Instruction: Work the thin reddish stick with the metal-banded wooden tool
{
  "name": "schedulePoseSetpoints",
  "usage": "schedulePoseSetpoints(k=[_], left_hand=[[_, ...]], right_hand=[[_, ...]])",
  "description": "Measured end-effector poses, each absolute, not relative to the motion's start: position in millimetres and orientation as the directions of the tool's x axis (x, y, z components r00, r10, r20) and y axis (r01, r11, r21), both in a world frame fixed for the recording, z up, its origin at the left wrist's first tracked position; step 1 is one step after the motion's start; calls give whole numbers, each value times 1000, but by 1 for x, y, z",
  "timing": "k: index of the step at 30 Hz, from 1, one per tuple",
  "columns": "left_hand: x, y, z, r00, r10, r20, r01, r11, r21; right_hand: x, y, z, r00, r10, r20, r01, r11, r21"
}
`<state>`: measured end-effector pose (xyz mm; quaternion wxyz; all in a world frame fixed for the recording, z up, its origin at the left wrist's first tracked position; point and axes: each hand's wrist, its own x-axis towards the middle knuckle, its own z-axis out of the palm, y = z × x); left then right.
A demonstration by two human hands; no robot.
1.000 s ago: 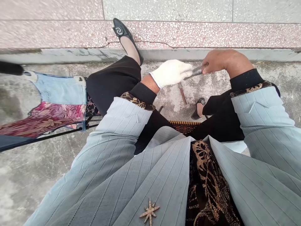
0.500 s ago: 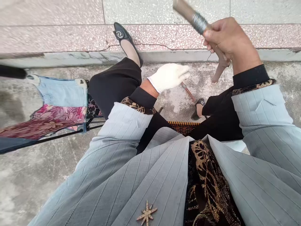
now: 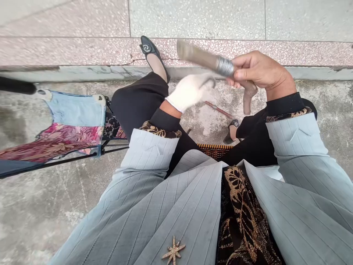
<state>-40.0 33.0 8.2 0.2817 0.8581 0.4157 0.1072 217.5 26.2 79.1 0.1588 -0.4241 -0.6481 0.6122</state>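
My right hand, bare, is closed round a wooden-handled tool with a band of wire wound about it. The tool's long end points left and is blurred; its short end hangs below my fist. My left hand wears a white glove and hovers just under the tool, smeared by motion, one finger seemingly curled. A thin rusty metal rod lies on the concrete between my feet, just right of the gloved hand and apart from it.
A folding stool with a patchwork cloth seat stands at my left. A raised terrazzo step runs across ahead, my left shoe resting against it. A woven seat edge shows between my legs.
My right hand came down from its raised position, bringing the tool lower and more level. The gloved hand lifted off the rod, which now lies flatter on the ground.
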Motion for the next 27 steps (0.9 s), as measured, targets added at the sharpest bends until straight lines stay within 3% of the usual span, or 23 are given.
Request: schedulePoseSetpoints(k=[3,7,11,13,16,18,19,20,23,25,27], left_hand=[[-31,18,5,668,736,-111,669,-529,522],[-24,5,-1,706,686,-177,685,-598,415],[-29,3,-5,713,687,-140,684,-638,354],[-35,6,-5,712,689,-132,681,-633,367],[-46,12,-7,717,679,-160,650,-567,506],[-50,15,-9,726,660,-195,600,-467,650],[-51,16,-10,717,667,-203,578,-406,708],[-52,16,-12,702,684,-200,559,-355,749],[-49,15,-17,658,741,-131,523,-326,787],[-47,13,-20,686,722,-86,503,-386,773],[-45,11,-21,715,696,-68,501,-442,744]], right_hand=[[216,24,73,-408,873,-266,285,-155,-946],[205,25,49,-176,910,-375,466,-259,-846],[190,25,28,-179,912,-369,856,-41,-516],[187,24,24,-286,829,-481,910,77,-408],[193,22,33,-520,535,-666,832,143,-536],[202,20,49,-682,366,-634,697,62,-714],[207,19,57,-740,374,-559,601,-5,-799],[210,19,64,-716,499,-488,527,-72,-847],[215,19,72,-475,815,-332,335,-181,-925],[211,23,62,-318,901,-296,263,-216,-940],[206,30,46,-183,935,-304,297,-242,-924]])
